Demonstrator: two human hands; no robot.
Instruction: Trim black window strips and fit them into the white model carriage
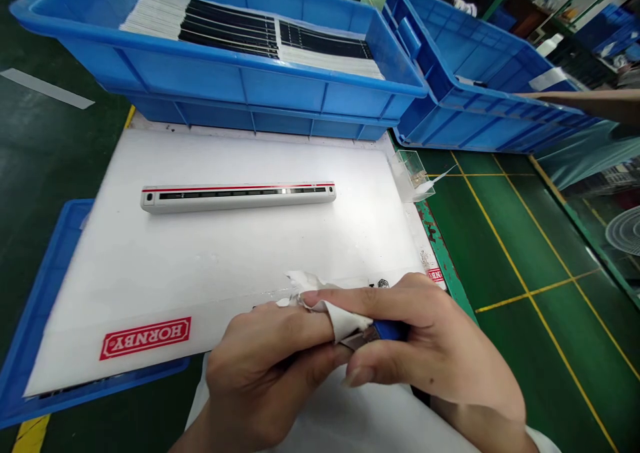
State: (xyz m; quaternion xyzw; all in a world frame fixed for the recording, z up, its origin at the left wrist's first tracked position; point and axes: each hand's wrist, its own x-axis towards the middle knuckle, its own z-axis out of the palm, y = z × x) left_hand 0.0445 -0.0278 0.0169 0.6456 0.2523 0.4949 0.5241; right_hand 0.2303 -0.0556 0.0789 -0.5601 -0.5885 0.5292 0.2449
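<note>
My left hand [273, 366] is closed at the near edge of the white board [225, 253], its fingers pressed on a crumpled white cloth or tissue [343, 321]. Touching it, my right hand [425, 339] grips a small blue tool [390, 329] with a metal part, and its index finger lies over the white material. The tool's tip is hidden between my hands. Beyond them, a long white model train coach body [240, 198] with a red stripe and dark windows lies on the board.
A blue bin [260, 86] holding rows of white and black strips stands behind the board. Another blue bin [480, 116] is at the right. A small clear box [411, 173] sits at the board's right edge, with a white-tipped item beside it.
</note>
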